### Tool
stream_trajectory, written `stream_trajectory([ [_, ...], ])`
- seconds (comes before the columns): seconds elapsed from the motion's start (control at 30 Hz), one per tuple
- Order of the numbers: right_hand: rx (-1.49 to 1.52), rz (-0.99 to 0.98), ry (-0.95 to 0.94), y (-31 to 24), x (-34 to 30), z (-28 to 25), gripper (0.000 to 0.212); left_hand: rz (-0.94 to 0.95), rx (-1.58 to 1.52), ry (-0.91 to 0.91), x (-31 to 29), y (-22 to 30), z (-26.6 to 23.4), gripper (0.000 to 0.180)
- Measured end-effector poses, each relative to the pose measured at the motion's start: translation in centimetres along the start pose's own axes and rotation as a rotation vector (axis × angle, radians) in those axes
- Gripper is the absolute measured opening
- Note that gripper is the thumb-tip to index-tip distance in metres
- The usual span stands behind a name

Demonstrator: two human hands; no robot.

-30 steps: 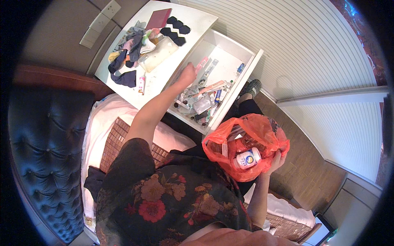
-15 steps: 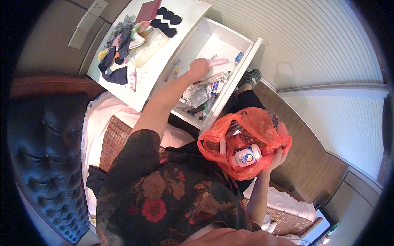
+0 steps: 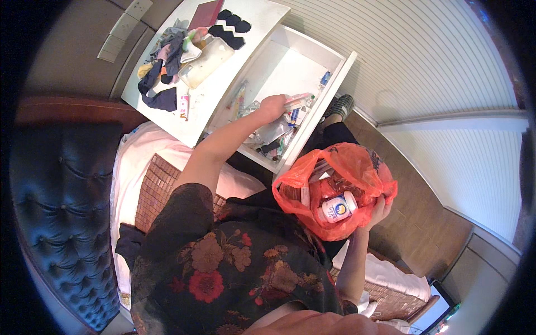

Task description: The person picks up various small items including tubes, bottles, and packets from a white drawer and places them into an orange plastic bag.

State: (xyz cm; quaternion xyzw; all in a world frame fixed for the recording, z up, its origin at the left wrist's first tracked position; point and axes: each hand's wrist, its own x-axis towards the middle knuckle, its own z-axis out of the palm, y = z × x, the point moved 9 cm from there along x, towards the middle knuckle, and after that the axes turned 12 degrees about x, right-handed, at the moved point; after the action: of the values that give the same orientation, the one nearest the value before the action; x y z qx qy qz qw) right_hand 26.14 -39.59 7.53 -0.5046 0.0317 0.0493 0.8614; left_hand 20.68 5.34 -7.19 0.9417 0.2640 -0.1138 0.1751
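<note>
My left hand [image 3: 272,108] reaches into an open white drawer [image 3: 349,61], its fingers closed round one end of a slim pink tube-like item [image 3: 297,100]. The item's exact kind is unclear. Under and beside it lies a jumble of small things: a clear plastic packet [image 3: 272,132], a blue-and-white tube [image 3: 294,116] and several slender pieces. At the bag's right side, my right hand [image 3: 381,212] grips a red plastic bag [image 3: 365,162] by its edge, keeping its mouth wide. Inside the bag rests a white jar [image 3: 339,207] with a blue-and-yellow label, among other items partly hidden by the plastic.
On the white cabinet top [image 3: 209,92] lie a pile of socks and cloths [image 3: 167,53], a translucent tray [image 3: 206,62], black hexagonal pieces [image 3: 233,20], a dark red book-like item [image 3: 205,15] and a pink-and-white tube [image 3: 183,106]. A ribbed white door [image 3: 424,61] stands right of the drawer.
My left hand has moved toward me within the drawer, bringing the pink item down over the clutter near the drawer's front. My right hand still grips the bag.
</note>
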Motion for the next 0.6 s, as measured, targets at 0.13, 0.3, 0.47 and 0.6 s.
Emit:
stream_trajectory([
  [0.13,0.016,-0.007,0.005,0.4,0.1,-0.7,0.031,0.03,0.093,-0.124,2.8,-1.7,2.4,0.035],
  [0.3,0.006,-0.013,-0.015,0.6,0.2,-0.9,0.03,-0.153,-0.452,-0.124,3.8,-7.4,1.0,0.036],
  [0.47,-0.009,-0.035,0.008,0.5,0.1,-1.3,0.03,-0.366,-1.275,-0.386,-0.1,-6.3,-1.6,0.031],
  [0.6,-0.024,-0.014,-0.003,-0.2,-0.3,0.9,0.031,-0.272,-1.609,-0.463,-2.2,-4.4,-3.2,0.021],
])
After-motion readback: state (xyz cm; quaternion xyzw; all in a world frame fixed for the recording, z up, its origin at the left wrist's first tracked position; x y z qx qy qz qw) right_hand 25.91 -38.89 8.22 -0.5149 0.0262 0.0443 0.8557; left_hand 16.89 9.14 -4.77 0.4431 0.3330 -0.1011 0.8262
